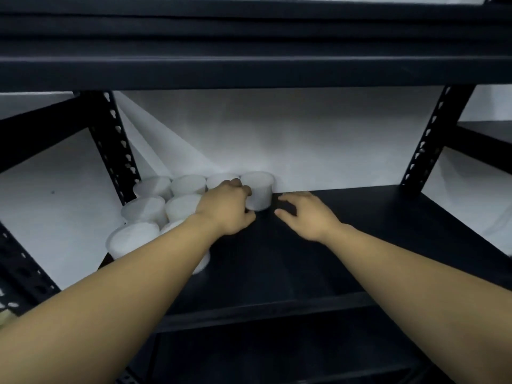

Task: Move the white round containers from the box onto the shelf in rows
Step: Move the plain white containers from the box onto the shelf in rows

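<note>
A: Our left hand (227, 210) is curled against the side wall of the newest white container (259, 194), fingers on its upper left and thumb low by its base. We'd call that a light cupping hold, though we can't tell how firmly it presses.

B: And our right hand (307, 216) is spread wide, holding nothing, just beside the same tub on the dark shelf board (346, 245). It doesn't touch it.

A: The tub stands upright at the back, against the white wall behind (304, 139), fourth along the rear row. It looks like thin plastic with a lid, so we'd judge it light and stiff enough, perhaps smooth to the fingers. We'd take it round the side wall below the rim, not by the lid.

B: What's around? The other white containers (155, 209) sit packed to the left, touching each other in rows from back to front. Our left forearm crosses over the front ones, so one is half hidden.

A: That's our worry: an elbow dropping could knock them. The left upright post (117, 148) hems them in too.

B: The right stretch of board lies bare. The box isn't in view.
</note>
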Available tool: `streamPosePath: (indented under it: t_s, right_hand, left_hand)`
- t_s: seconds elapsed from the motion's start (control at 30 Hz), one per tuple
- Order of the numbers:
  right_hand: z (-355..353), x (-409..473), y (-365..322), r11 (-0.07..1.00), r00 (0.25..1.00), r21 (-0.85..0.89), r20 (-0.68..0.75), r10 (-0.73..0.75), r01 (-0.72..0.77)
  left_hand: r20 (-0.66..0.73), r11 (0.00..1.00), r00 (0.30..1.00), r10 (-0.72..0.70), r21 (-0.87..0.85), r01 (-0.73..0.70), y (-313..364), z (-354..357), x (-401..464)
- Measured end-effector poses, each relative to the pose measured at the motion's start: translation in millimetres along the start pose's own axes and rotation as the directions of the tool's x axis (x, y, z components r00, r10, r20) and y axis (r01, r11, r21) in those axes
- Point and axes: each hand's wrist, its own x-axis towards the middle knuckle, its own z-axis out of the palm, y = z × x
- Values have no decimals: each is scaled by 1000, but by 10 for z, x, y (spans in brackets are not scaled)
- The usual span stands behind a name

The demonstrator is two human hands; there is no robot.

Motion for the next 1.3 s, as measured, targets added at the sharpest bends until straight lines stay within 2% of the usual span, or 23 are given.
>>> streamPosePath:
  t_s: [0.27,0.67,0.83,1.03,1.3]
  right_hand:
    - [-165,-783,218,999,999,19,-4,-38,38]
    - [-79,-2305,605,990,992,65,26,-126,124]
    - [61,-2832,742,993,989,40,96,-110,107]
    - [346,-3222,940,998,973,57,231,-12,-2]
    - [891,-3416,999,994,943,69,327,61,-88]
  left_hand:
    - [-14,995,1000,-19,-96,17,549,78,-683]
    - [-40,987,997,-68,-146,62,1550,458,-1962]
    - [80,965,990,-119,-227,134,1753,743,-2465]
    - [263,937,953,-154,-267,225,1787,1135,-2924]
    - [343,902,926,-159,-331,278,1643,1676,-3215]
